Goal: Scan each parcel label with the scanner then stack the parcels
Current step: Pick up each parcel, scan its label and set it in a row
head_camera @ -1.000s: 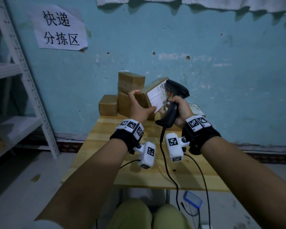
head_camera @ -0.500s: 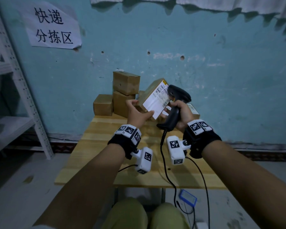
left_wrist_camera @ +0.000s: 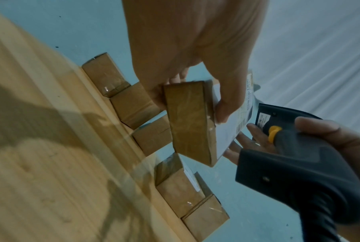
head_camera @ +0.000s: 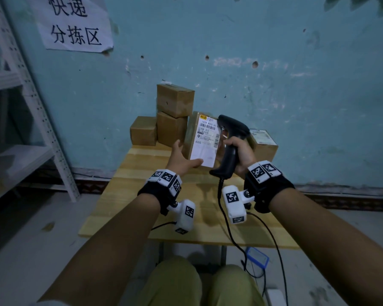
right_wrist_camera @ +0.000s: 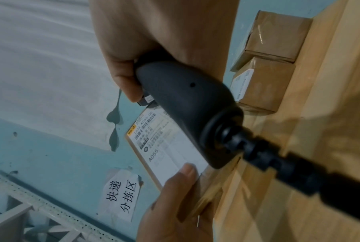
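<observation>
Right now the left hand (head_camera: 181, 159) is pinching a parcel (head_camera: 205, 140) upright, label (head_camera: 207, 138) facing us, while the right hand (head_camera: 241, 151) is gripping the scanner (head_camera: 230, 142) beside it.

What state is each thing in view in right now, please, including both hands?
Left hand: grips the labelled parcel, thumb on the label.
Labelled parcel: held off the table, label facing the person.
Right hand: grips the scanner handle.
Scanner: held beside the label, cable hanging down.
Stacked boxes: two high, against the wall.
Box by the stack: on the table.
</observation>
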Motion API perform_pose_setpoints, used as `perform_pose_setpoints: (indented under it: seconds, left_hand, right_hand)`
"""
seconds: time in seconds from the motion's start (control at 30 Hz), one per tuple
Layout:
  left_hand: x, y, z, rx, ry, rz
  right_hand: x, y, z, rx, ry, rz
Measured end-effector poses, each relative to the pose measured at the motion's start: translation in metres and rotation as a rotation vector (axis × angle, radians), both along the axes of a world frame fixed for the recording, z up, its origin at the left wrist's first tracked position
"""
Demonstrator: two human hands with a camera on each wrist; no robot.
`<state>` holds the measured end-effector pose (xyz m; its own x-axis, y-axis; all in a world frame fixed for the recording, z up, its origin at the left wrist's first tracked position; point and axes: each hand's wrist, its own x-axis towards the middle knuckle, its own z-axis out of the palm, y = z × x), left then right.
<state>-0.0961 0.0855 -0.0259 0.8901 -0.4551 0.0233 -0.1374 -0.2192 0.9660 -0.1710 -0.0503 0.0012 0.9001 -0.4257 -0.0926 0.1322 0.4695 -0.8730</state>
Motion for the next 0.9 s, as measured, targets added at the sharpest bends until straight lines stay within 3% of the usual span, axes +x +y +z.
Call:
perform_pose_setpoints:
  seconds: [0.3,0.43,0.9]
  left_hand:
    - [0.021,-0.003,-0.033,0.012,0.09,-0.078]
    - [0.029,-0.009,-0.05,-0.03,0.177,-0.057]
    - [0.052,-0.011,-0.094,-0.094,0.321,0.002]
  right_hand:
    - [0.014,-0.005,-0.027,-0.007,0.035,0.004]
    - [0.023,-0.011,-0.039,-0.048,0.118,-0.04]
    - [0.039,-0.012,-0.063,0.035,0.15,0.039]
